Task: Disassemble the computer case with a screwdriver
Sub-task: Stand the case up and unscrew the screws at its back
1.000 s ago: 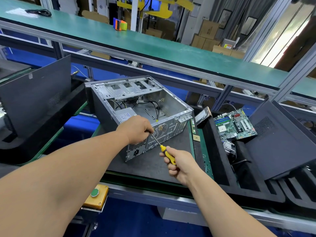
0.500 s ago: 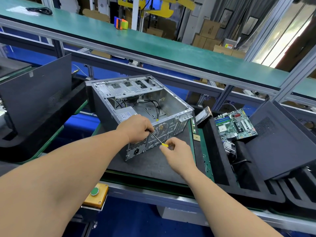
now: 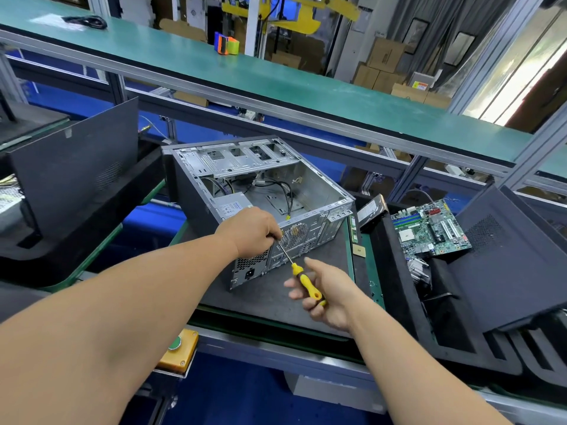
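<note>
An open grey computer case (image 3: pixel 310 191) lies on its side on a dark foam mat (image 3: pixel 276 299), its rear panel facing me. My left hand (image 3: pixel 253 231) rests on the rear panel's top edge, and its fingertips pinch the metal shaft near the tip of a yellow-handled screwdriver (image 3: pixel 303 282). The tip itself is hidden under those fingers. My right hand (image 3: pixel 328 297) holds the yellow handle loosely, index finger stretched out, the other fingers curled round it. A power supply (image 3: pixel 234 208) sits inside the case beside the left hand.
A green motherboard (image 3: pixel 429 228), a hard drive (image 3: pixel 372 210) and a RAM stick (image 3: pixel 354 230) lie in a black foam tray to the right. Dark side panels stand at the far right (image 3: pixel 506 256) and left (image 3: pixel 76 167). A yellow button box (image 3: pixel 178 348) sits below the mat.
My right hand has slid back down the screwdriver, away from the case, so the yellow handle shows again. The left hand has kept its place on the rear panel.
</note>
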